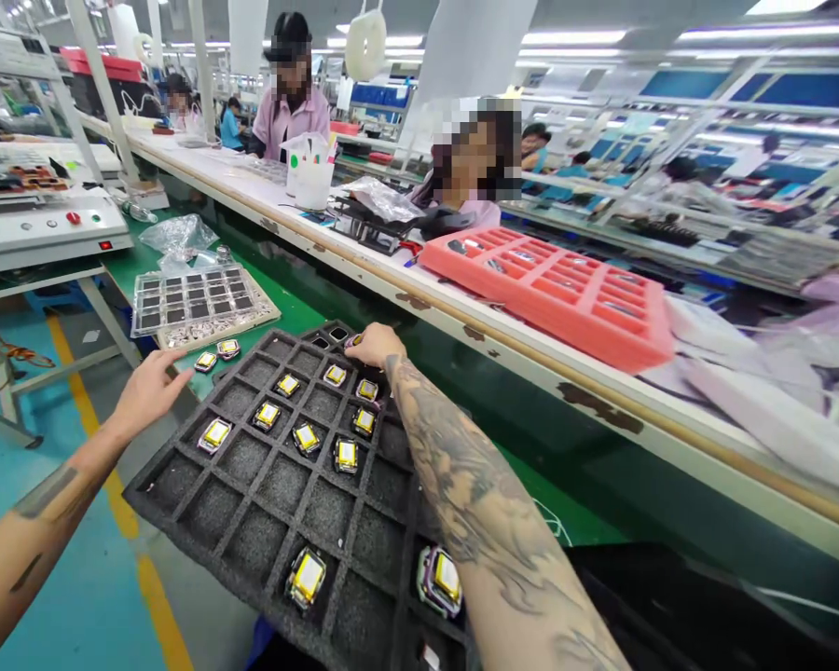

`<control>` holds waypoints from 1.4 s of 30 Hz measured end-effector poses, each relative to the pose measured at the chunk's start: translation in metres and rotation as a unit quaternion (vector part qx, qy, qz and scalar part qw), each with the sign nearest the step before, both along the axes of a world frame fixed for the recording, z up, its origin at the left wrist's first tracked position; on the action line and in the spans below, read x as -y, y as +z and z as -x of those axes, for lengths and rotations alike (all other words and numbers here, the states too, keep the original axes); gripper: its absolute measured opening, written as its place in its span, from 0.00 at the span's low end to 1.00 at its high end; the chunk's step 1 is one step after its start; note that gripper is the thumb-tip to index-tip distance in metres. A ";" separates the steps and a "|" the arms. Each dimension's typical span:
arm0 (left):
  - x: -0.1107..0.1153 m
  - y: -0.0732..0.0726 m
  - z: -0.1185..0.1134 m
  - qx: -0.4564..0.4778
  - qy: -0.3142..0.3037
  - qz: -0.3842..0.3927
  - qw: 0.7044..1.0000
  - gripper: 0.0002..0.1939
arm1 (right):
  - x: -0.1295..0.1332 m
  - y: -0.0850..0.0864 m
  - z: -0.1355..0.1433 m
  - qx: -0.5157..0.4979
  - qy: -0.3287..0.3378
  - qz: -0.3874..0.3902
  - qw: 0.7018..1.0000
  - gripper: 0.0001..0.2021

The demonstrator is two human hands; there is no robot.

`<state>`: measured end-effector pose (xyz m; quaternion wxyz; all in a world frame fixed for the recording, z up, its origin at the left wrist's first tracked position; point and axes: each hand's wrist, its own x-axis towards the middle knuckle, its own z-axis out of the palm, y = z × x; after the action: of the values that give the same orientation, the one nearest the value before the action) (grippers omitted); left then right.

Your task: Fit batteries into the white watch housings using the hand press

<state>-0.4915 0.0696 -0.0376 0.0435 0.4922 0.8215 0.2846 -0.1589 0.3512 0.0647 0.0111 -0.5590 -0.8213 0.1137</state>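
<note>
A black foam tray (pixel 280 480) with square compartments lies tilted in front of me. Several small devices with yellow-edged labels, such as one device (pixel 307 576) near the front, sit in its compartments. At the tray's far edge my right hand (pixel 376 347) is closed around a small device (pixel 353 343), mostly hidden by the fingers. My left hand (pixel 152 390) has its fingers apart and holds nothing, beside the tray's left edge. Two loose devices (pixel 216 354) rest just past its fingertips. Part of another black tray (pixel 314 334) shows under the far edge.
A clear plastic tray (pixel 196 300) with dark squares stands on the green table (pixel 297 303) at the back left. Beyond a long white bench (pixel 531 363) sit people. It bears a red foam tray (pixel 552 308) and a white pen container (pixel 313 184). A machine (pixel 48 228) stands left.
</note>
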 end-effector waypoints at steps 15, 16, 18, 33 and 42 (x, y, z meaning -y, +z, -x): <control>0.008 0.013 -0.050 0.233 -0.065 0.063 0.968 0.40 | 0.112 0.032 -0.043 -0.101 0.007 -0.072 0.992 0.24; 0.006 0.012 -0.048 0.264 -0.059 0.061 0.961 0.42 | 0.145 0.035 -0.061 -0.145 0.037 -0.104 0.983 0.22; 0.007 0.010 -0.044 0.331 -0.055 0.059 0.940 0.46 | 0.210 0.031 -0.104 -0.183 0.057 -0.144 0.971 0.20; 0.117 -0.068 -0.146 0.676 -0.061 -0.178 0.712 0.49 | 0.347 -0.085 -0.215 -0.244 -0.152 -0.146 0.947 0.26; 0.152 -0.078 -0.276 0.757 -0.209 -0.042 0.618 0.31 | 0.329 -0.043 -0.231 -0.185 0.034 -0.101 0.977 0.13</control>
<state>-0.2150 -0.0828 -0.1159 0.6876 0.2620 0.3601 0.5734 0.0719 0.0225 0.0218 0.2157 -0.4963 -0.8304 0.1323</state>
